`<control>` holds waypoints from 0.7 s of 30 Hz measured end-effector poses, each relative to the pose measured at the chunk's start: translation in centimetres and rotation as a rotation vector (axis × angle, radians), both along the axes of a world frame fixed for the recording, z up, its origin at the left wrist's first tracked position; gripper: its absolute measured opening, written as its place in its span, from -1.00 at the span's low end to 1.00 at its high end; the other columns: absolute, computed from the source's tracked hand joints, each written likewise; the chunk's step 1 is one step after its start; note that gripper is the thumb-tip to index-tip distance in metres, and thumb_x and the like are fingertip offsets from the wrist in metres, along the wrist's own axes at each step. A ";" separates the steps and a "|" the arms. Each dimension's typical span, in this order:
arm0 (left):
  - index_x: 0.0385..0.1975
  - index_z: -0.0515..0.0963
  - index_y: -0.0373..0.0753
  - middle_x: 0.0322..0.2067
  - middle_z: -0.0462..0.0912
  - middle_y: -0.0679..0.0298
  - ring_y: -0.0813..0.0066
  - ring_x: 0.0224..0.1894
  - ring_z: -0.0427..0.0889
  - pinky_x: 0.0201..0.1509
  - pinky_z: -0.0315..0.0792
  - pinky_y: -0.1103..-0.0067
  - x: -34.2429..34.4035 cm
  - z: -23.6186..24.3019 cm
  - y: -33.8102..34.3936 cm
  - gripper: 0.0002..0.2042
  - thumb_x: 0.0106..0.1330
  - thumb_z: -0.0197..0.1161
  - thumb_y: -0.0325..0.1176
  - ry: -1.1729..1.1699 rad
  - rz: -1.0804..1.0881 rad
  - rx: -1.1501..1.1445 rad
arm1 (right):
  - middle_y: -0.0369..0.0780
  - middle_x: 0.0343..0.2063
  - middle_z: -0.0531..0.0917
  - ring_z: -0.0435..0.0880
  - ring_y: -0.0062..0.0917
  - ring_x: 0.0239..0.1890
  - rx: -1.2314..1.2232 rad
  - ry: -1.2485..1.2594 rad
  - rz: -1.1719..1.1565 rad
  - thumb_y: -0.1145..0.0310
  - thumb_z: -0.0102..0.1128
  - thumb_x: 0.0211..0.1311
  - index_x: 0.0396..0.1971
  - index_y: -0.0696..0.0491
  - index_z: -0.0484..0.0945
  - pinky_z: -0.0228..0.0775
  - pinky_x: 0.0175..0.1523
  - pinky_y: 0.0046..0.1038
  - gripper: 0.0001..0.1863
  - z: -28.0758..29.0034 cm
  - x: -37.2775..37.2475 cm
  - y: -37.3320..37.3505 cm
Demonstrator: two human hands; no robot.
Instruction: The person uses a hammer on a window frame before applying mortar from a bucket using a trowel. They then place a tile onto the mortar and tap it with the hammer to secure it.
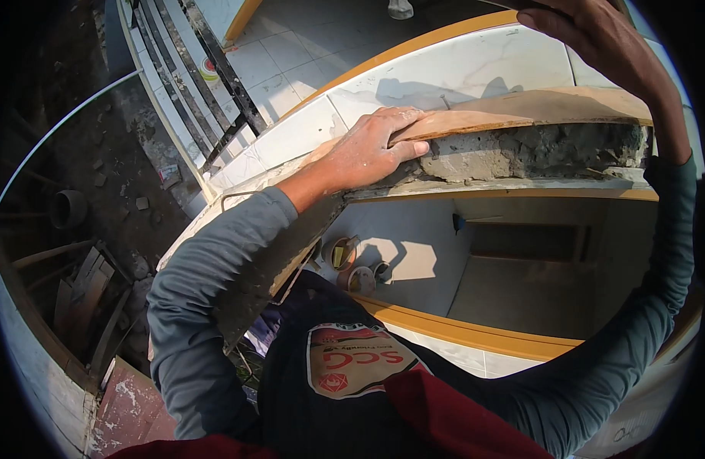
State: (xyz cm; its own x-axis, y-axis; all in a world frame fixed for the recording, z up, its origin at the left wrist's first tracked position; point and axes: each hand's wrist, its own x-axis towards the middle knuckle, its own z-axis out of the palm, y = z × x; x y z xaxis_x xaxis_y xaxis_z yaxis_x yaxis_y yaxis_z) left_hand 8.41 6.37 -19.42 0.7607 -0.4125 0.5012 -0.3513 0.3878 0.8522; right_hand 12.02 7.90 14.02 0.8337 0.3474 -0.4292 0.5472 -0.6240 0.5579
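Note:
A thin tan tile strip (536,109), with a slightly uneven edge, lies along a ledge above rough grey mortar (513,155). My left hand (372,149) has hold of its left end, fingers over the top and thumb against the edge below. Pale dust marks the skin of that hand. My right hand (590,38) is raised at the upper right, above the white marbled tiles beyond the strip. Part of it is cut off by the frame, so what its fingers touch or hold does not show.
Below the ledge is an opening with an orange-yellow frame (475,327); buckets (362,280) stand on the floor inside. A dark metal rack (180,76) is at the upper left. Wood scraps (84,287) and debris lie far down on the left.

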 end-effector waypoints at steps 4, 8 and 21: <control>0.24 0.43 -0.38 0.21 0.49 -0.09 0.05 0.26 0.46 0.38 0.28 0.33 0.7 -0.5 0.5 -0.43 0.35 0.19 -0.10 -0.018 0.068 0.045 | -0.10 -0.30 0.76 0.68 -0.45 -0.51 -0.115 0.040 -0.068 0.35 0.19 0.34 0.28 0.00 0.45 0.58 -0.28 -0.38 -0.50 -1.1 0.1 -0.7; 0.25 0.42 -0.38 0.21 0.49 -0.09 0.05 0.27 0.45 0.38 0.28 0.33 0.0 -0.1 0.1 -0.43 0.35 0.18 -0.09 -0.006 0.004 0.001 | -0.11 -0.21 0.76 0.70 -0.48 -0.44 -0.237 0.049 -0.028 0.40 0.18 0.32 0.30 0.00 0.42 0.60 -0.24 -0.40 -0.47 -0.2 0.0 -0.1; 0.26 0.41 -0.37 0.23 0.47 -0.09 0.05 0.28 0.44 0.39 0.27 0.34 0.1 -0.1 0.8 -0.42 0.36 0.18 -0.10 0.005 0.019 0.039 | -0.15 -0.20 0.76 0.68 -0.49 -0.49 0.220 0.001 0.107 0.38 0.18 0.35 0.34 -0.01 0.37 0.62 -0.29 -0.46 -0.45 -0.6 1.4 -2.1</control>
